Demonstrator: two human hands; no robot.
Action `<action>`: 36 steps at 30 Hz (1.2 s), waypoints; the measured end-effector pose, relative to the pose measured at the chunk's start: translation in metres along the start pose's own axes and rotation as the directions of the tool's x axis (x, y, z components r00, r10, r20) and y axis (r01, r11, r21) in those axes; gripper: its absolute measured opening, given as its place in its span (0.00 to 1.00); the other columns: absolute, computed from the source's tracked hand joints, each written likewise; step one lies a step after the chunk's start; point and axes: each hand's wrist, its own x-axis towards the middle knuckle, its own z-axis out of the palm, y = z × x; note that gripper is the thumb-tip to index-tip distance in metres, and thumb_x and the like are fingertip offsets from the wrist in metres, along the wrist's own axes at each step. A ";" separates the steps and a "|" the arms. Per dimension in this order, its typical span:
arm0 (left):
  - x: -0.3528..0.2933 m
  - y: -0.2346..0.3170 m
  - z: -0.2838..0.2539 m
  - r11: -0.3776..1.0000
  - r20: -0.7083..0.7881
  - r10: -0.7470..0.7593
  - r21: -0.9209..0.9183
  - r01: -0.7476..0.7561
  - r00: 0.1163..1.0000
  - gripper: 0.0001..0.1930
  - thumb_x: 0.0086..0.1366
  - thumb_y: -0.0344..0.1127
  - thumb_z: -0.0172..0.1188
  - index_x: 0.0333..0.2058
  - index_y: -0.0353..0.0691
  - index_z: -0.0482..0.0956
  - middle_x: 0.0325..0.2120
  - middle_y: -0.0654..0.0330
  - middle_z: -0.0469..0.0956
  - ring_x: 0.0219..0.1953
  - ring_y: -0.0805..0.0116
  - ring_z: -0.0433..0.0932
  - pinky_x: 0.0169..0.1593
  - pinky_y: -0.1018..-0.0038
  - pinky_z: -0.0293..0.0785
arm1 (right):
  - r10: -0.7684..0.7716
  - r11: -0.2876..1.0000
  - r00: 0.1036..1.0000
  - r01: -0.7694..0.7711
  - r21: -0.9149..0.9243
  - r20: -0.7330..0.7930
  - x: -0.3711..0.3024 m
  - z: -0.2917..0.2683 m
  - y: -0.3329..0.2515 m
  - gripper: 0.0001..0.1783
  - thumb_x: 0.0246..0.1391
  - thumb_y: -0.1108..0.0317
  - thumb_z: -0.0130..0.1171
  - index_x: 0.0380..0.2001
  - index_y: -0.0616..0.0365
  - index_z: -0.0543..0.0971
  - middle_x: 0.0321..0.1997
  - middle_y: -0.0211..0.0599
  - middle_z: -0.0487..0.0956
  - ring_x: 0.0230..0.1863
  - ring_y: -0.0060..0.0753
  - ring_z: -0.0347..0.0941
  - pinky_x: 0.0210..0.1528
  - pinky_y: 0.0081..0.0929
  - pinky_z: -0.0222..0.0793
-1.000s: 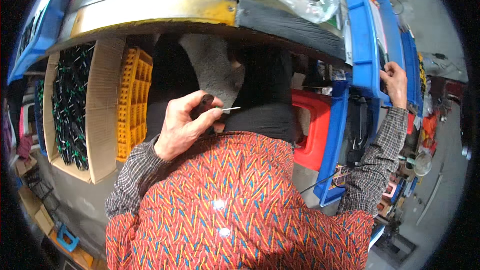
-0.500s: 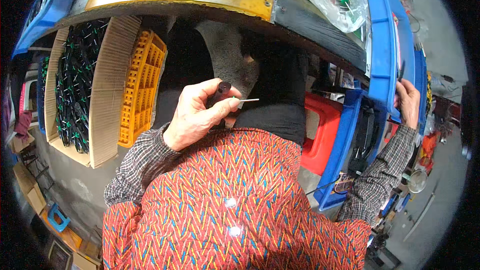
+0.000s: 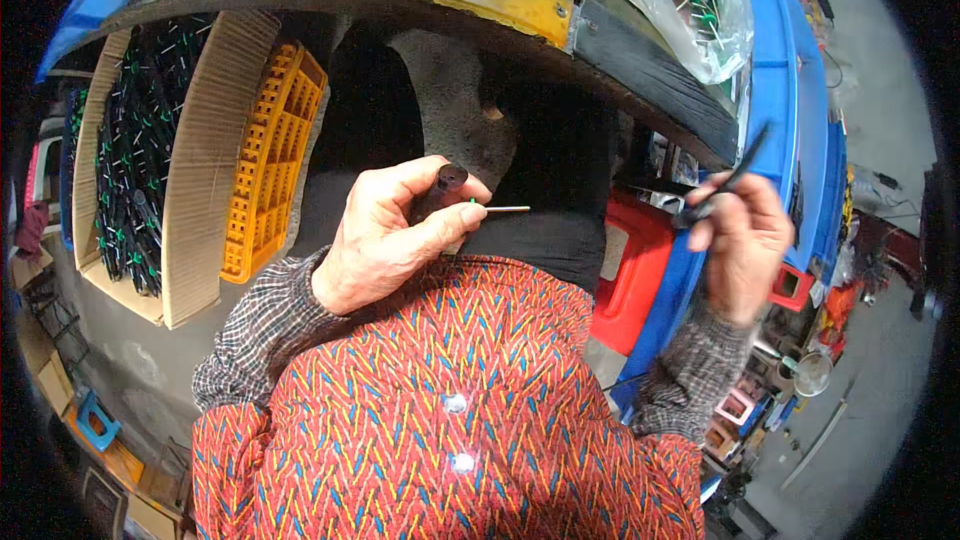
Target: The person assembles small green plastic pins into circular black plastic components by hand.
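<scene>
Pin-bearing pieces (image 3: 145, 165) are filling the cardboard box (image 3: 208, 160), right of which the left hand (image 3: 385, 235) is pinching a metal pin (image 3: 510, 208) and clasping a black cylinder (image 3: 452, 176), the right hand (image 3: 742, 240), farther right, gripping a separate, seemingly slender, blurred black part (image 3: 748, 159)

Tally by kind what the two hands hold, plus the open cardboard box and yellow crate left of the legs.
Black parts: 2, one in the left hand, one, blurred, in the right hand
Thin pin, left hand: 1
Cardboard box: 1
Yellow crate: 1
Total: 5
</scene>
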 end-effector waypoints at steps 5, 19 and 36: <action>0.001 -0.005 -0.003 0.999 -0.010 0.034 0.040 -0.034 0.999 0.07 0.61 0.25 0.59 0.37 0.30 0.77 0.30 0.61 0.78 0.32 0.76 0.76 0.39 0.79 0.71 | 0.176 0.945 0.962 -0.225 0.239 0.211 -0.007 0.038 0.037 0.07 0.51 0.80 0.55 0.35 0.69 0.76 0.31 0.47 0.80 0.18 0.27 0.74 0.22 0.20 0.71; 0.015 -0.002 0.001 0.958 -0.007 0.124 0.260 -0.118 0.992 0.07 0.59 0.27 0.61 0.35 0.32 0.79 0.25 0.63 0.79 0.27 0.82 0.74 0.30 0.83 0.68 | 0.069 0.729 0.899 -0.342 0.594 0.433 -0.012 0.074 0.081 0.14 0.49 0.75 0.63 0.38 0.69 0.74 0.35 0.58 0.79 0.24 0.42 0.79 0.26 0.32 0.78; 0.029 -0.014 0.002 0.964 -0.028 0.127 0.238 -0.116 0.992 0.06 0.57 0.27 0.63 0.34 0.33 0.79 0.25 0.61 0.78 0.26 0.80 0.74 0.30 0.81 0.69 | 0.039 0.711 0.893 -0.340 0.616 0.449 -0.008 0.094 0.098 0.09 0.48 0.82 0.60 0.34 0.66 0.74 0.39 0.58 0.76 0.28 0.43 0.79 0.32 0.36 0.79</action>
